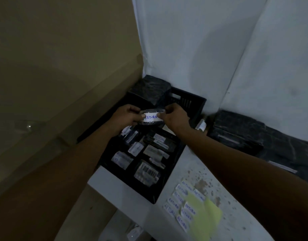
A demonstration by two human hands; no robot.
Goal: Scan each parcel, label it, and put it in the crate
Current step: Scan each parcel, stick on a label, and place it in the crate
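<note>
Hands, left hand (126, 115) and right hand (175, 115), pinch a RETURN-labelled parcel (152, 117) between fingertips over the crate's (189, 101) far end.

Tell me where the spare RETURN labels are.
In the head view, the spare RETURN labels lie on the white table at lower right, beside the yellow sheet, just right of the black crate.

Parcel-sorting corner: crate (188, 101) of parcels (146, 173), "RETURN" labels (180, 199).
</note>
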